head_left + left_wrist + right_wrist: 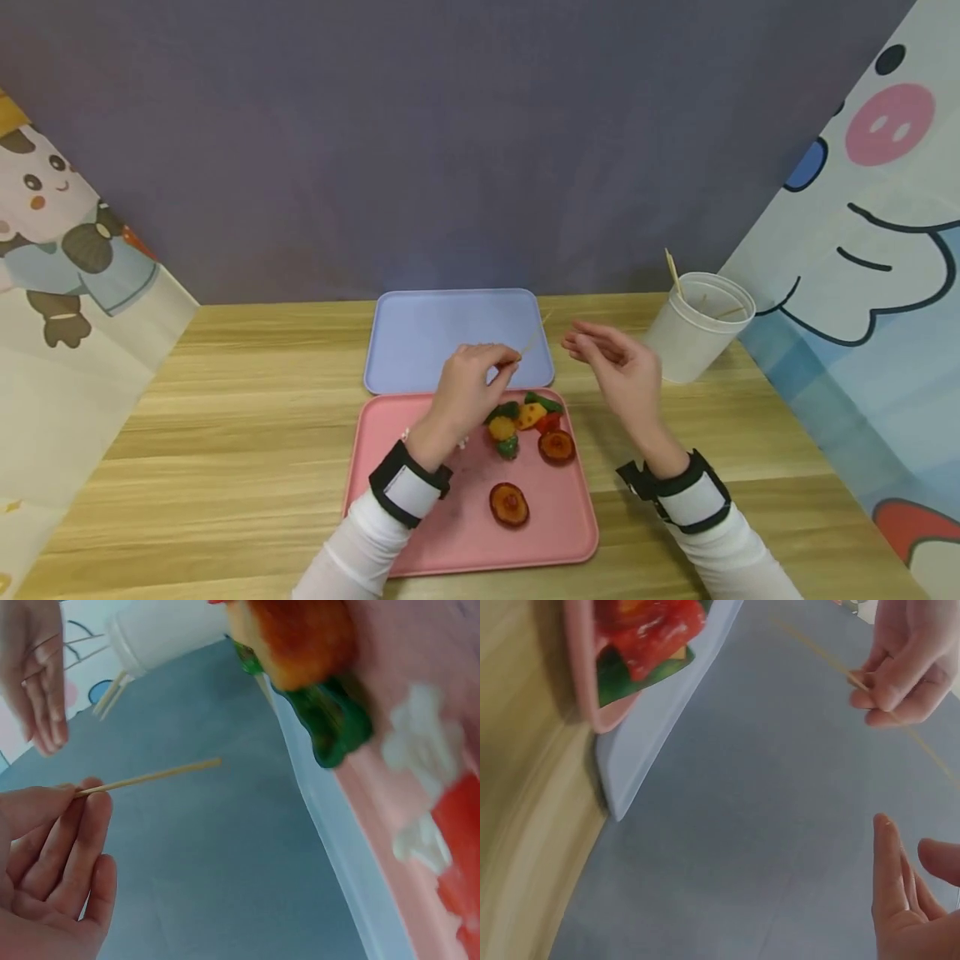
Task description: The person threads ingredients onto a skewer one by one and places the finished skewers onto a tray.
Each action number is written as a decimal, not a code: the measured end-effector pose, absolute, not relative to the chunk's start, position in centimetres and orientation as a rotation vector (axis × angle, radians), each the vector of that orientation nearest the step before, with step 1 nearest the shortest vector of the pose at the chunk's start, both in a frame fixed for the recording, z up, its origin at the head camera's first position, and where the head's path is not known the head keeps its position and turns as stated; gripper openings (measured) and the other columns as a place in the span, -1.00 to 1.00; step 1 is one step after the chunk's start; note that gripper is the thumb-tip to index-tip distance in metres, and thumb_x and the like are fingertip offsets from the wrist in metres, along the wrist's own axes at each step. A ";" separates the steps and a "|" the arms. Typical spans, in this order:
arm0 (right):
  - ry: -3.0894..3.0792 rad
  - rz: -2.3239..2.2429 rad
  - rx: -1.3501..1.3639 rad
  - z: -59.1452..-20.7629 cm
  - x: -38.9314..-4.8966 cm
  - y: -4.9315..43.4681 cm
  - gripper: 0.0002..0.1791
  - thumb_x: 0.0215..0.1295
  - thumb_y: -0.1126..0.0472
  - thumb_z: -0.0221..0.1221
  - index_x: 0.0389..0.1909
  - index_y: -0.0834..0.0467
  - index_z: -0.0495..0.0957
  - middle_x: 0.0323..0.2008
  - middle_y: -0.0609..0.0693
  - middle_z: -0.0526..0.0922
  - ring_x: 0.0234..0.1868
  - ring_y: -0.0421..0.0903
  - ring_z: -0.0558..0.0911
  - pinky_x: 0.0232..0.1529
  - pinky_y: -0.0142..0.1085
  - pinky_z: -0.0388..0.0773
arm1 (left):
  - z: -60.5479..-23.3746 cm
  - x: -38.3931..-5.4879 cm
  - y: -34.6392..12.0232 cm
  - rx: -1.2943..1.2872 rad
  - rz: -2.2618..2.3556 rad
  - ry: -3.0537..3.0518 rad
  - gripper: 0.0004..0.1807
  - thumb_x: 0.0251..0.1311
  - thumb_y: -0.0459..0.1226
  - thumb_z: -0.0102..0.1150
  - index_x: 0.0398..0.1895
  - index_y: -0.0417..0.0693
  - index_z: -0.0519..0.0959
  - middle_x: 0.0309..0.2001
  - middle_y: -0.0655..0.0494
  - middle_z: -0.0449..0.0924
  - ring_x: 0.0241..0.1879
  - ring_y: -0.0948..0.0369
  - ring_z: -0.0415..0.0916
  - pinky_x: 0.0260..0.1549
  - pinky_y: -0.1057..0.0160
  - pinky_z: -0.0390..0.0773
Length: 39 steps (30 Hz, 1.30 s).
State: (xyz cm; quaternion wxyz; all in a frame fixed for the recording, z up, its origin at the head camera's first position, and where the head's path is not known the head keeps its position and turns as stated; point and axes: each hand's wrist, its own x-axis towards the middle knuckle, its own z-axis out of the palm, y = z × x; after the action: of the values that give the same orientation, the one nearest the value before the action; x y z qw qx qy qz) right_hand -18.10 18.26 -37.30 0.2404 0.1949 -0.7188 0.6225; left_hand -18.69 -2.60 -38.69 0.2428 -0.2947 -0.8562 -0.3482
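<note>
My left hand (472, 383) pinches a thin wooden skewer (165, 774) between thumb and fingertips, above the far edge of the pink tray (555, 529). To its right, my right hand (618, 367) is raised with fingers extended and thumb apart, holding nothing. A gap separates this hand from the skewer. On the pink tray lie green, yellow and red food pieces (530, 414), plus two round brown-rimmed slices, one near the right edge (557, 447) and one nearer the front (509, 505). White floret-like pieces (424, 735) are partly hidden by my left arm in the head view.
A light blue tray (435, 333) lies directly behind the pink one. At the back right stands a white bucket (686, 342) with several wooden sticks (673, 271) in it. A grey panel (450, 150) rises behind the wooden table (247, 433).
</note>
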 end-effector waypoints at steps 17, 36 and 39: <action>-2.393 1.437 0.536 -37.2 -13.9 19.5 -0.74 0.13 0.36 0.20 -0.14 0.35 0.59 -0.24 0.23 0.69 -0.25 -0.05 0.67 -0.27 -0.53 0.57 | -35.0 -16.0 -2.2 -0.798 -1.808 -2.186 -0.89 0.15 -0.40 0.12 -0.36 -0.28 0.63 -0.24 -0.12 0.69 -0.27 0.19 0.59 -0.23 0.20 0.61; -2.359 1.453 0.676 -38.5 -13.7 19.3 -0.82 0.02 0.40 0.26 -0.30 0.33 0.67 -0.36 0.17 0.72 -0.36 -0.15 0.67 -0.41 -0.51 0.58 | -35.1 -15.7 -1.3 -0.839 -1.960 -2.144 -0.88 0.15 -0.41 0.13 -0.34 -0.34 0.61 -0.21 -0.19 0.66 -0.28 0.10 0.58 -0.17 0.14 0.58; -2.357 1.471 0.663 -39.5 -14.1 19.8 -0.82 0.04 0.35 0.26 -0.29 0.28 0.68 -0.36 0.14 0.73 -0.36 -0.16 0.66 -0.42 -0.50 0.58 | -35.1 -15.7 -1.2 -0.831 -1.945 -2.159 -0.87 0.15 -0.41 0.13 -0.33 -0.33 0.61 -0.22 -0.18 0.67 -0.30 0.10 0.57 -0.21 0.13 0.59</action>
State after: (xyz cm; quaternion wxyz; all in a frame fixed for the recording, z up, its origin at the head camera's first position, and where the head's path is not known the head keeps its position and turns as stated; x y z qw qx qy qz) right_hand -14.13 19.79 -39.51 0.1422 0.2296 -0.8167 0.5099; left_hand -15.70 -1.25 -35.12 0.0598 -0.2745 -0.7130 -0.6424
